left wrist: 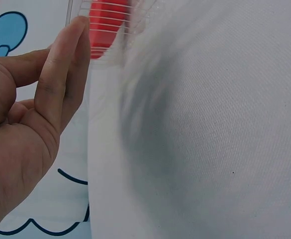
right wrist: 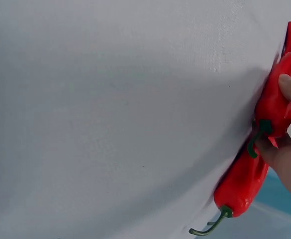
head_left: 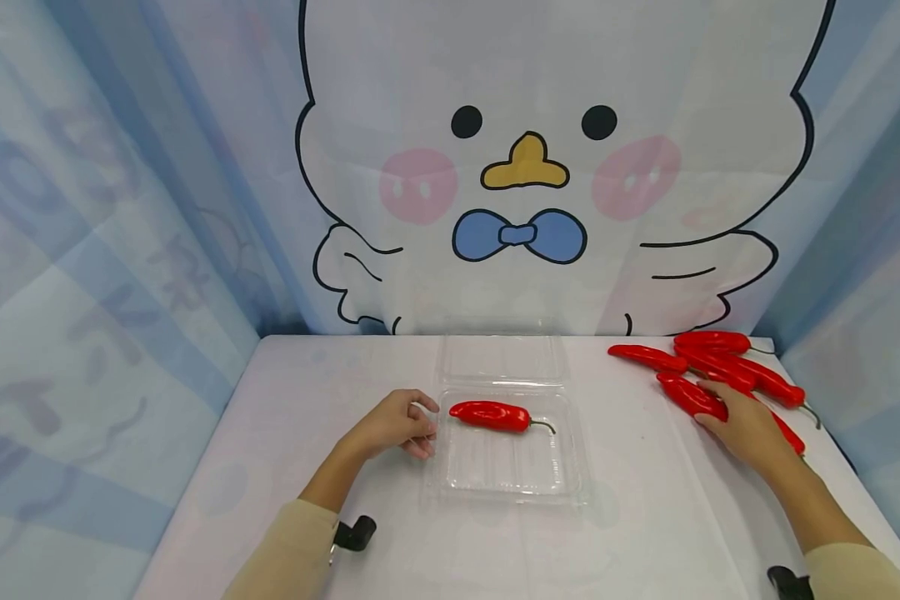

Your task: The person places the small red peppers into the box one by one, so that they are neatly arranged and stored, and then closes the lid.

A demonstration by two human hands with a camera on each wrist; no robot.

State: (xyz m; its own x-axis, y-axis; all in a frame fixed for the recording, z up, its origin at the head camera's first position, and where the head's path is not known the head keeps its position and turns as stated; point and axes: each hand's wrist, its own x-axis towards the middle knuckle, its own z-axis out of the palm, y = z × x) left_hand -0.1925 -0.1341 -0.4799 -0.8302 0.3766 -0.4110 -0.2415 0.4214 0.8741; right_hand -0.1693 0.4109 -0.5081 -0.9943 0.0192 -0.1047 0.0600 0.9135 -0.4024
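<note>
A clear plastic clamshell box [head_left: 506,492] lies with its lid folded back, one red chili pepper [head_left: 489,416] lying across its tray. My left hand [head_left: 399,427] is at the box's left side, its fingertips right at the rim; the left wrist view shows these fingers [left wrist: 53,82] fairly straight and the box's ribbed wall beside them. At the right, my right hand [head_left: 746,425] grips a plump red chili pepper [head_left: 690,395] at the near side of a pile. In the right wrist view the thumb presses this pepper [right wrist: 274,107], green stem toward the palm.
Several more red chili peppers [head_left: 720,367] are heaped at the table's far right corner, one pointing left. A white cloth covers the table [head_left: 330,375]. Behind stands a curtain [head_left: 521,300] with a cartoon bird; more curtains hang at both sides.
</note>
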